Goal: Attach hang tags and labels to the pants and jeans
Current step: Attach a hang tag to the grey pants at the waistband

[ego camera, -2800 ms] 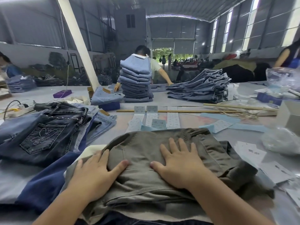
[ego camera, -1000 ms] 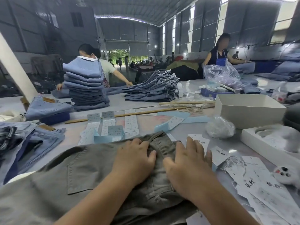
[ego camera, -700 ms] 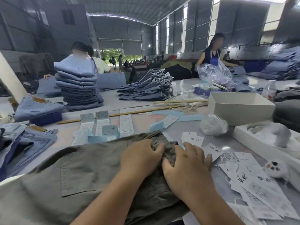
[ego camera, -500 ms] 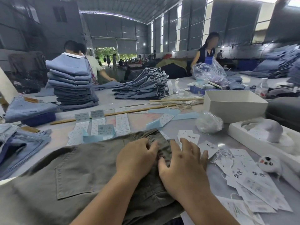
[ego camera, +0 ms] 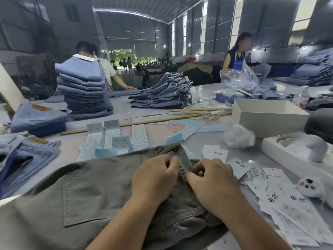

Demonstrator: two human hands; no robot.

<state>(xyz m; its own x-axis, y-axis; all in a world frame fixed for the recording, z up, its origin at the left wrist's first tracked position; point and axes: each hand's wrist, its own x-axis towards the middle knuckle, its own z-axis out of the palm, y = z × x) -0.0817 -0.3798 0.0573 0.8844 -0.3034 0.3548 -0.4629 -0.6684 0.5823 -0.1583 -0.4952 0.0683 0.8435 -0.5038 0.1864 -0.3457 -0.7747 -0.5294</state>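
Olive-green cotton pants (ego camera: 100,195) spread back-side up across the near table edge, waistband toward the right. Left hand (ego camera: 153,179) curled, pinching the waistband fabric; right hand (ego camera: 212,184) likewise curled on the waistband just beside it — possibly at a belt loop, hard to tell. No tag on this pair yet, so attaching not begun here. White paper hang tags with strings (ego camera: 281,201) loose just right of the pants, near at hand. Stacked blue jeans (ego camera: 82,87) well apart, farther back. Open room tight on the right — tags, white cardboard box (ego camera: 266,120) close by.
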